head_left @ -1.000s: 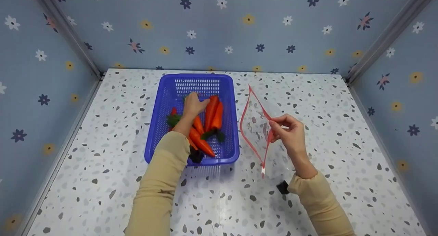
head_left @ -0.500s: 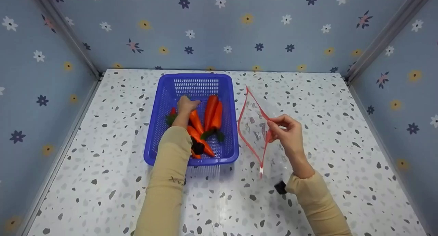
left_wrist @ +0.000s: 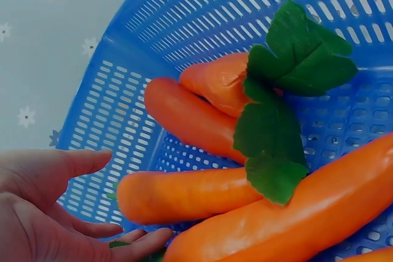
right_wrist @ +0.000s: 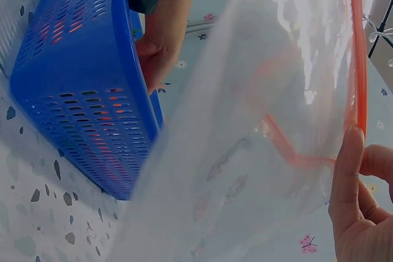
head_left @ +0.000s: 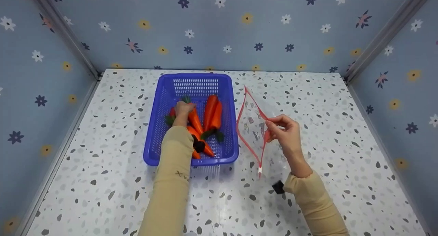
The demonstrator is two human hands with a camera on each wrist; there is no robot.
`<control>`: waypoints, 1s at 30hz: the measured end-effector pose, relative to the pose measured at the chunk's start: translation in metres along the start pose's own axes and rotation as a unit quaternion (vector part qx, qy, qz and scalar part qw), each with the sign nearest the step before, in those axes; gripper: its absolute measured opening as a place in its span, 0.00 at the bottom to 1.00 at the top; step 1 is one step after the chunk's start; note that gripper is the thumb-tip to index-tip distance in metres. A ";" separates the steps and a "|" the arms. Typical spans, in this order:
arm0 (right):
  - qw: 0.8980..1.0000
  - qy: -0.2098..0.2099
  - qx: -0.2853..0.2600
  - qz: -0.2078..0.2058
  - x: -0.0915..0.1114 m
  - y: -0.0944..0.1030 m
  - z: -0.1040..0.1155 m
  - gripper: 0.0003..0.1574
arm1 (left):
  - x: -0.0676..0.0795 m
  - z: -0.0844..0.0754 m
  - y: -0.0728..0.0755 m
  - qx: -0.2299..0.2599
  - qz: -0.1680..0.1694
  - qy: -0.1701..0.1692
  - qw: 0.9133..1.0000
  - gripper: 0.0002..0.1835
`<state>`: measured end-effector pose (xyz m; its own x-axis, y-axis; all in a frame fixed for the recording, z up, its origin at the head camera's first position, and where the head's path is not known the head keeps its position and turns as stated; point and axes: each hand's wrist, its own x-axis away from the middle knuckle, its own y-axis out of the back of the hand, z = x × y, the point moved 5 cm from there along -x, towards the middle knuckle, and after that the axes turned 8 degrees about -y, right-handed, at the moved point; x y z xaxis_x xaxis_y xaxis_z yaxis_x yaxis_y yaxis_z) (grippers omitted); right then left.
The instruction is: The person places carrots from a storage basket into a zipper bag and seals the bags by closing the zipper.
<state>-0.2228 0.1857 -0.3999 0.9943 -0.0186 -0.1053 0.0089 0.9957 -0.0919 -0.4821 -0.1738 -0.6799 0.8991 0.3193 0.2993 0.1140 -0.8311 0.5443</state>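
Several orange carrots (head_left: 210, 113) with green leaves lie in a blue plastic basket (head_left: 234, 126). My left hand (head_left: 183, 109) reaches down among them on the basket's left side. In the left wrist view, thumb and fingers are spread apart, with the fingertips (left_wrist: 161, 237) right at the ends of two carrots (left_wrist: 190, 196). Nothing is gripped there. To the right of the basket, my right hand (head_left: 285, 130) pinches the red rim of a clear zip bag (head_left: 253, 121) between thumb and fingers. The bag's mouth gapes toward the basket; a white slider (head_left: 260, 170) sits at its near end.
Basket and bag are on a white speckled tabletop (head_left: 113, 154). Flower-patterned panels (head_left: 219, 30) enclose the table at the back and both sides. A black wrist device (head_left: 279, 187) is near the right sleeve.
My left hand has shifted left and slightly nearer inside the basket, uncovering green leaves and more of a carrot. The right hand still holds the bag in nearly the same place.
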 end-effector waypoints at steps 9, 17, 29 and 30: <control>1.000 -0.010 0.017 -0.016 0.001 0.001 0.000 0.09 | -0.028 0.030 -0.021 -0.010 0.012 -0.003 1.000 0.37; 1.000 -0.019 0.010 -0.020 0.001 0.001 -0.002 0.09 | -0.106 0.082 -0.065 -0.037 -0.002 -0.013 0.999 0.52; 0.999 -0.020 0.018 -0.027 0.002 0.002 -0.002 0.09 | 0.049 -0.011 0.004 0.006 0.020 0.027 0.999 0.30; 0.999 -0.020 0.018 -0.027 0.001 0.002 -0.002 0.09 | 0.059 -0.018 0.009 0.005 0.015 0.022 1.000 0.28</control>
<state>-0.2216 0.1877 -0.4019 0.9957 -0.0695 -0.0613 0.0657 0.9959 -0.0614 -0.4356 -0.1543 -0.6429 0.8827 0.3132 0.3503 0.0912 -0.8455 0.5262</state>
